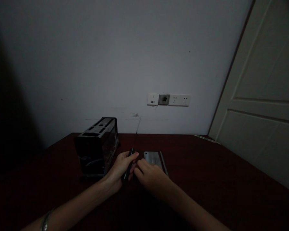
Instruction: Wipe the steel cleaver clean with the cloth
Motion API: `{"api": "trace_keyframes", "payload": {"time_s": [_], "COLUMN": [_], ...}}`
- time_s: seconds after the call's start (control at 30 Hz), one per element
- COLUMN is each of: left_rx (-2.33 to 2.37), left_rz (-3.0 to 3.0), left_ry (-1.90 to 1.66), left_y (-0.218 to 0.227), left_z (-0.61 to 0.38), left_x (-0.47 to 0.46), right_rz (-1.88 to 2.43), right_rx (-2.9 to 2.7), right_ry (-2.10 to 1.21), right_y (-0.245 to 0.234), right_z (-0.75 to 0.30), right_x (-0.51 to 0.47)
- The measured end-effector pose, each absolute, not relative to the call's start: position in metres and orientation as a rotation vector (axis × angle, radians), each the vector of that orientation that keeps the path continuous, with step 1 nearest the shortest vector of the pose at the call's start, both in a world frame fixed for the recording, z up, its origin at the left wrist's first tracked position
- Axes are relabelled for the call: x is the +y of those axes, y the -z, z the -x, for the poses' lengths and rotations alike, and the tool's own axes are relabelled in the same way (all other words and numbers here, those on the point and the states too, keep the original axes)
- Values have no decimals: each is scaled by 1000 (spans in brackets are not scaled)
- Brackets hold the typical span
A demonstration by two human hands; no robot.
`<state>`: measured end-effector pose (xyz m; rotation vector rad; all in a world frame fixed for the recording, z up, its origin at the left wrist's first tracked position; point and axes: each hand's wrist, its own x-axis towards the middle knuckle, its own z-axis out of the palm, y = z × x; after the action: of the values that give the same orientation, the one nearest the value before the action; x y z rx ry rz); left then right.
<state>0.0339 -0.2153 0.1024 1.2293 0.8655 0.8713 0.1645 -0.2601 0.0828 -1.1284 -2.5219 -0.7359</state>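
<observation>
Held in my left hand [121, 166] is a slim black phone-like slab [128, 170], tilted and seen almost edge-on, with my thumb along its upper part. My right hand [149, 175] is just to its right, fingers curled in toward the slab. Whether its fingertips hold anything is hidden. Beyond my right hand a flat silver tablet-like plate [153, 157] with a small dark round spot in its corner lies on the table, partly covered by the hand. A thin silver bar [163, 162] lies along its right side.
A black box-shaped rack [96, 147] with a slotted top and shiny sides stands left of my hands. The dark red table [195, 166] reaches a wall with sockets [179, 100]. A pale strip [207, 139] lies at the back right, near a white door [260, 128].
</observation>
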Motion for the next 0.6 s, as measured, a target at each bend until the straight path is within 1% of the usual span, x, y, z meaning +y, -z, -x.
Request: {"api": "trace_keyframes", "payload": {"time_s": [0.17, 0.4, 0.5, 0.6], "left_rx": [814, 812, 804, 789], "left_rz": [-1164, -1135, -1130, -1116], "left_ry": [-838, -862, -847, -855], "left_y": [-102, -102, -101, -101], "left_z": [-33, -33, -32, -32], "left_x": [-208, -204, -203, -203], "right_rz": [1053, 899, 995, 1139], "right_rx": [-2527, -2587, -2535, -2537], "right_ry": [756, 660, 647, 537], "right_y": [-70, -38, -18, -3], "right_z": [-154, -116, -102, -97], "right_x": [-270, -295, -299, -298]}}
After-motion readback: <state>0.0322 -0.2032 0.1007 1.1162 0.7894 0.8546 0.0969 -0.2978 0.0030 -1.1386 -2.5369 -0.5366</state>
